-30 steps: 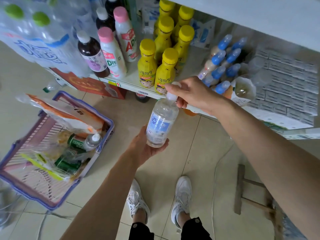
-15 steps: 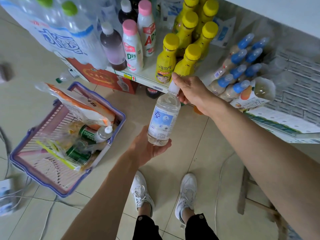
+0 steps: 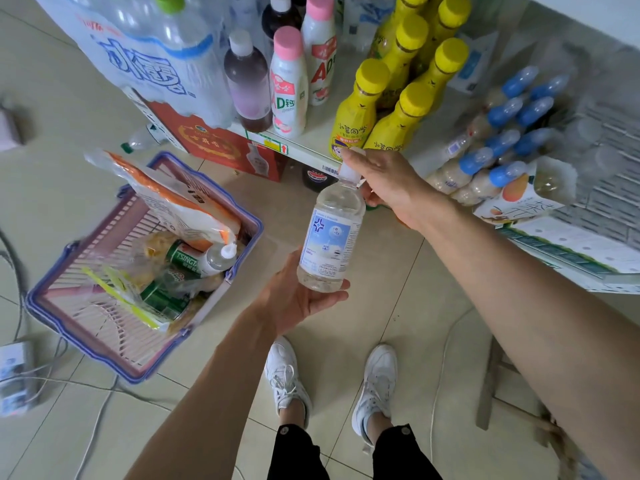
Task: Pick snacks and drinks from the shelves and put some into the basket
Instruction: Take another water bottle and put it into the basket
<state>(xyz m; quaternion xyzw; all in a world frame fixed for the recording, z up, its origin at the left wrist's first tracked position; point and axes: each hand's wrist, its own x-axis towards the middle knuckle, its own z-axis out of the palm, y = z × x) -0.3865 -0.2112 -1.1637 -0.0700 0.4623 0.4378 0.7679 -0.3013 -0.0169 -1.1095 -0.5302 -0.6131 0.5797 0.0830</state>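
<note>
While both hands hold the bottle (image 3: 330,237), yellow-capped bottles (image 3: 391,98) crowd behind.

White sneakers (image 3: 375,386), black trousers (image 3: 401,455)

The basket (image 3: 239,216) sits on the floor (image 3: 398,306), left of the person's shoes (image 3: 287,379) and before the shelf (image 3: 311,147). Snack bags (image 3: 173,199) and cans (image 3: 180,254) lie in it. A bottle (image 3: 330,237) is between both hands, right of the basket.
</note>
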